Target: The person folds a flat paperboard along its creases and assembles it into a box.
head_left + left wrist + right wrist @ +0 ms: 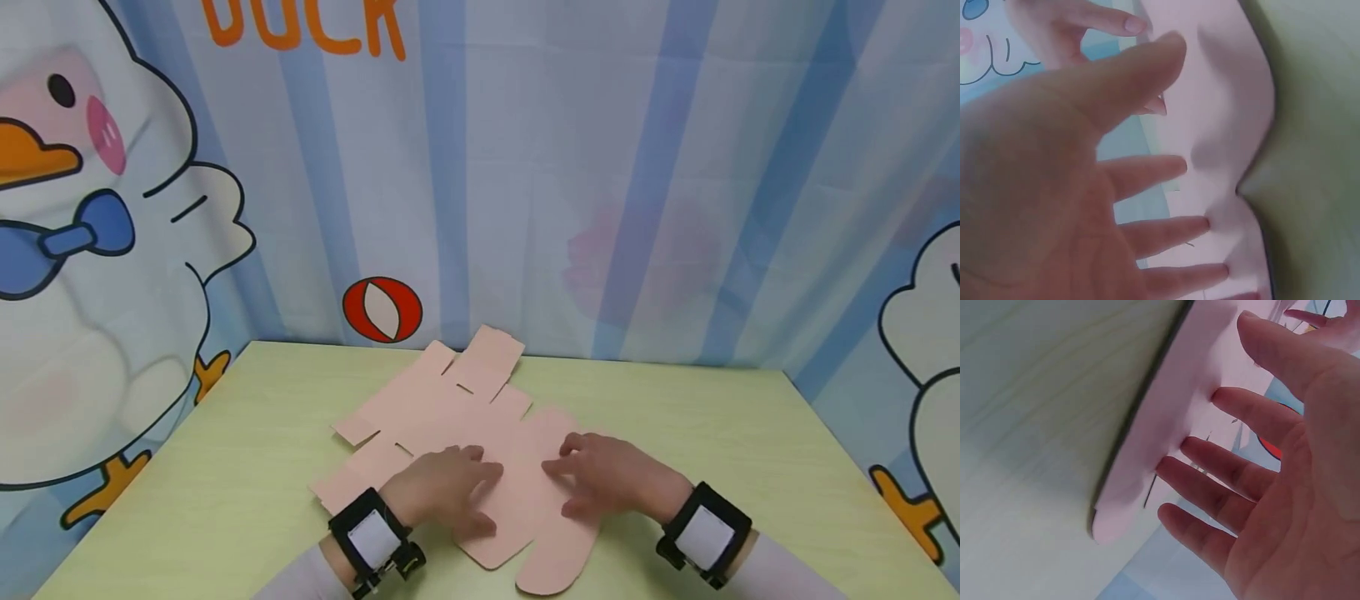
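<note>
Where pink cardboard (pixel 457 429) lies, two hands (pixel 448 483) (pixel 613 472) spread over it.

Bench (pixel 720 417): pale yellow-green top, faint wood grain. Lying on it, pink cardboard (pixel 435 417), spread roughly mid-bench, with square-cut flaps on the far and left sides, thin slits, and a round-ended strip (pixel 558 554) toward the near edge. From here, can't tell whether one piece or several.

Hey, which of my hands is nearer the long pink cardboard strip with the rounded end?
Right. Your right hand is at the strip's right side, fingertips over it; your left hand is off to its left, over the broad pink cardboard sheet.
</note>
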Demonstrator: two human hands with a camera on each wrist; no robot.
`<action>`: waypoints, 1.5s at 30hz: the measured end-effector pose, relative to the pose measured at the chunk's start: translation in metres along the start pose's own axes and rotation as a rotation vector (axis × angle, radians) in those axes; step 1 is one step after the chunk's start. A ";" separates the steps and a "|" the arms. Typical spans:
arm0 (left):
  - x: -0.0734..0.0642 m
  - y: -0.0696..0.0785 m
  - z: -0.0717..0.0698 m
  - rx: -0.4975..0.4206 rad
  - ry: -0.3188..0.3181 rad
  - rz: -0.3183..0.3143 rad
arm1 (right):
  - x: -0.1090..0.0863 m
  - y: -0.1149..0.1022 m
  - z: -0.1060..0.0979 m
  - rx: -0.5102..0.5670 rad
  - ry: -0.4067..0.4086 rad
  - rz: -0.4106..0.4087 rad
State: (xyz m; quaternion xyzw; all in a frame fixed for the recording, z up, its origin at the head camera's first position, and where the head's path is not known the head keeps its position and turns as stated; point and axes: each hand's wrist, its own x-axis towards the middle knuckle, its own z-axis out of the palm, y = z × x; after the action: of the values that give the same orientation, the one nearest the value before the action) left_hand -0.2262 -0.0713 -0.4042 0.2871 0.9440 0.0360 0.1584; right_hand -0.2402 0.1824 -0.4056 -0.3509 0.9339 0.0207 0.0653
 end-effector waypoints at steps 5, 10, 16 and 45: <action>0.001 0.005 0.001 0.035 -0.014 -0.005 | -0.003 -0.002 -0.006 -0.014 0.019 -0.078; 0.003 0.003 0.002 -0.003 -0.044 -0.024 | -0.005 -0.001 -0.009 -0.014 0.024 -0.103; 0.006 -0.004 0.004 -0.050 -0.057 -0.011 | -0.003 0.001 -0.005 0.042 0.064 -0.061; 0.011 0.023 0.006 0.006 -0.018 0.020 | -0.005 -0.020 0.007 -0.036 0.018 0.148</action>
State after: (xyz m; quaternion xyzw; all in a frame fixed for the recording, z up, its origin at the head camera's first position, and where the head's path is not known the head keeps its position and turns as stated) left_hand -0.2209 -0.0463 -0.4093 0.2974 0.9397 0.0324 0.1655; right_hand -0.2228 0.1713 -0.4117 -0.2820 0.9574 0.0390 0.0488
